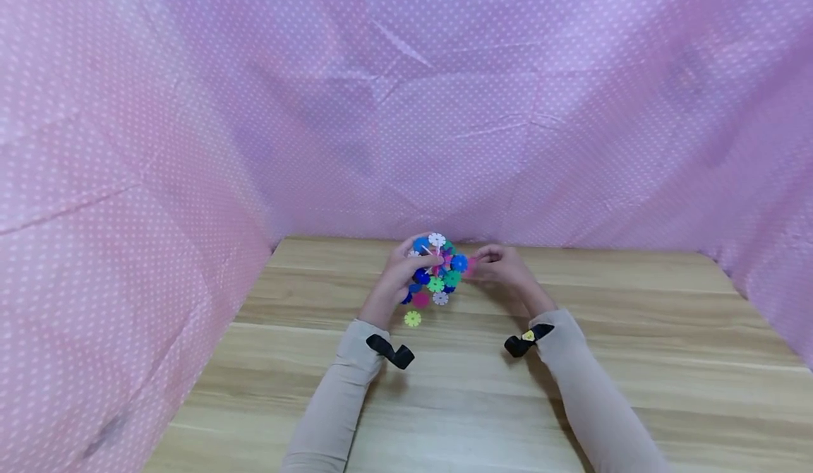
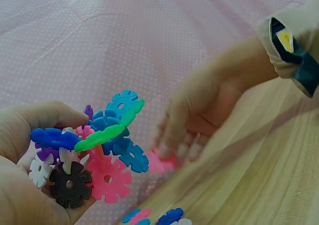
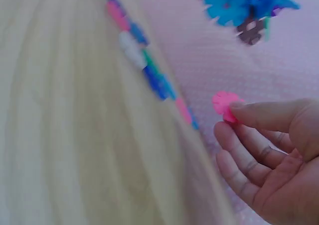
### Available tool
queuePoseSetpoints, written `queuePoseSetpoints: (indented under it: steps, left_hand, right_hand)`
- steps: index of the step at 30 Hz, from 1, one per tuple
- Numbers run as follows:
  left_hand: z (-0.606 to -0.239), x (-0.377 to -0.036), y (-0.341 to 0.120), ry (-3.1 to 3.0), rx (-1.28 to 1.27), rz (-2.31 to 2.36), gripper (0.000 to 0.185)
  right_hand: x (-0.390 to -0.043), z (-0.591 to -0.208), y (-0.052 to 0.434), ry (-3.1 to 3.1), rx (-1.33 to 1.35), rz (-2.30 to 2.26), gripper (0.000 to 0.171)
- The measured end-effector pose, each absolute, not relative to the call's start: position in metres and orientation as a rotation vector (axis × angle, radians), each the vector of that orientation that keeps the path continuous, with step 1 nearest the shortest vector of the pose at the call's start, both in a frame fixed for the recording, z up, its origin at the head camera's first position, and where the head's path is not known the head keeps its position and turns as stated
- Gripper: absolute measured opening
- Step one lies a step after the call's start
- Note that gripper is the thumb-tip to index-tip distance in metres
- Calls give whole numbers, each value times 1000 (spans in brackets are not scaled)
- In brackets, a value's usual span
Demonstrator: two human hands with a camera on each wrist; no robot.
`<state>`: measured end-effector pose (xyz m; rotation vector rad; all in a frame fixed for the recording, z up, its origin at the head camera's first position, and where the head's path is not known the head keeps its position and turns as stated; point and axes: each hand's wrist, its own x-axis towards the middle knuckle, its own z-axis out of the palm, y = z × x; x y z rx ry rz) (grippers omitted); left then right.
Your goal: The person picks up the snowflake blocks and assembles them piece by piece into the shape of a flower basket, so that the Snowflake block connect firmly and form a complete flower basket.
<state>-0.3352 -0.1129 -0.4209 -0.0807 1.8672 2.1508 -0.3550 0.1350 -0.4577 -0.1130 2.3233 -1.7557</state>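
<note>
My left hand (image 1: 401,267) holds a cluster of interlocked notched plastic discs, thumb and fingers curled round it. In the left wrist view the cluster shows a black disc (image 2: 71,184), a large pink disc (image 2: 110,179), light-green discs (image 2: 102,137) and a dark-blue disc (image 2: 54,138), with white, purple and lighter blue ones among them. Just to the right of the cluster, my right hand (image 3: 274,155) pinches a single pink disc (image 3: 225,104) between thumb and index finger. That disc is apart from the cluster in the right wrist view.
Loose discs lie on the wooden table (image 1: 444,402) below the cluster, among them a yellow-green disc (image 1: 413,318), a pink disc (image 1: 420,300) and a white disc (image 1: 440,298). Pink dotted cloth (image 1: 406,120) hangs behind the table's far edge and along both sides.
</note>
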Motion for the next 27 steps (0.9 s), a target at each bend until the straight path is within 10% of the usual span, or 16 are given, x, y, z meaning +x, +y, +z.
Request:
queuePoseSetpoints:
  steps: [27]
  left_hand:
    - [-427,-330,-107,2006,-60,2051,58]
  right_hand:
    - [-323,-407,109,2489,-459,-2043,22]
